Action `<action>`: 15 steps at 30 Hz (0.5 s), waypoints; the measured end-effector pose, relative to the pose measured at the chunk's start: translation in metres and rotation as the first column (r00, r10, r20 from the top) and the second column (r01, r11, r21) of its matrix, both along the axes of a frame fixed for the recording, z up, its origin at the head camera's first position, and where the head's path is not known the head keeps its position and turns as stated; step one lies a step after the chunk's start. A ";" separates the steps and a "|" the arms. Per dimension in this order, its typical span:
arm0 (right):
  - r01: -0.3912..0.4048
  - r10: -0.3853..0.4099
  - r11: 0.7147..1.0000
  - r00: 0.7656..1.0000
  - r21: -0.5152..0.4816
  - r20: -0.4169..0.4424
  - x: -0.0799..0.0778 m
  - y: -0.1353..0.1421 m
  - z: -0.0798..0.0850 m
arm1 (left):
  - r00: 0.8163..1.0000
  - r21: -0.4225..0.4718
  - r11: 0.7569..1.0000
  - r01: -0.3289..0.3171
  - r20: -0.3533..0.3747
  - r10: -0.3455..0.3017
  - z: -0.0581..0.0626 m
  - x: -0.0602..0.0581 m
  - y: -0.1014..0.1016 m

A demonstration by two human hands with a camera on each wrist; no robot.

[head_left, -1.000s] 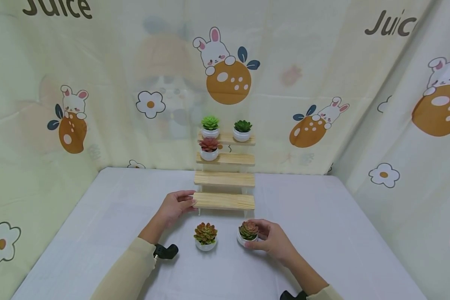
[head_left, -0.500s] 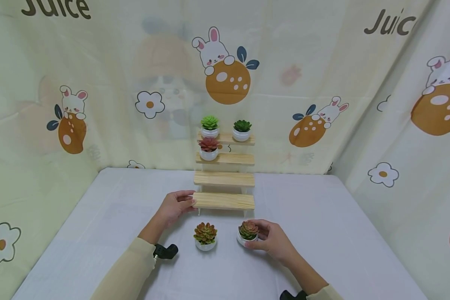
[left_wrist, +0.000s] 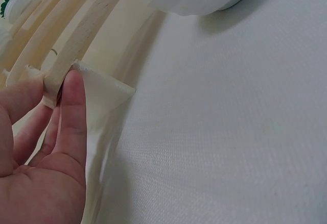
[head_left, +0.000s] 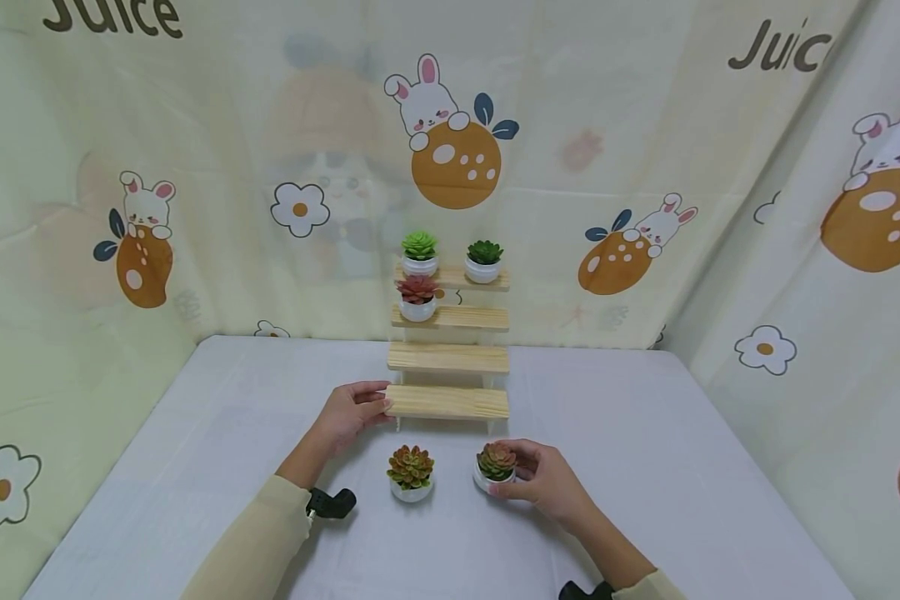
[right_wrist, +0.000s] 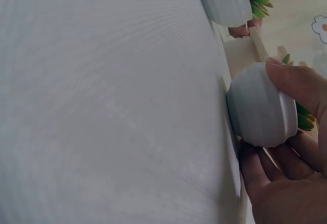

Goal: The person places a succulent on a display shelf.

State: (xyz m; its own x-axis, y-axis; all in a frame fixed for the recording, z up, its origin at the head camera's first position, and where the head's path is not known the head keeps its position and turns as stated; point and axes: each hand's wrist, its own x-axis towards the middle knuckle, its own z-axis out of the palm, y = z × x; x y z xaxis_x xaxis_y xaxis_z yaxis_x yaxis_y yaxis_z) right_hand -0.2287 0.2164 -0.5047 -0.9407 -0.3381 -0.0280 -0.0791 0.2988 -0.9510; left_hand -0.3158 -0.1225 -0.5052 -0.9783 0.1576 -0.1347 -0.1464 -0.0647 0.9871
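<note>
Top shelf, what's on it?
A light green plant and a dark green plant, both potted. The red plant hides the front left of the shelf from view.

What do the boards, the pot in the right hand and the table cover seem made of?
Boards: probably wood, pale and unpainted, as grain lines show.
Pot: ceramic or plastic, can't tell; white, smooth and faceted.
Table cover: likely cloth, matt white, fine weave visible.
</note>
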 end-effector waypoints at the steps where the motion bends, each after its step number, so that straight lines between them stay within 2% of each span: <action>1: 0.001 -0.001 1.000 1.000 -0.004 0.005 0.000 0.000 0.000 | 1.000 0.000 1.000 0.000 0.000 0.000 0.000 0.000 0.000; 15: -0.001 0.002 0.999 1.000 -0.054 0.020 -0.002 -0.006 0.000 | 1.000 -0.008 1.000 0.001 0.007 -0.001 0.000 -0.001 -0.001</action>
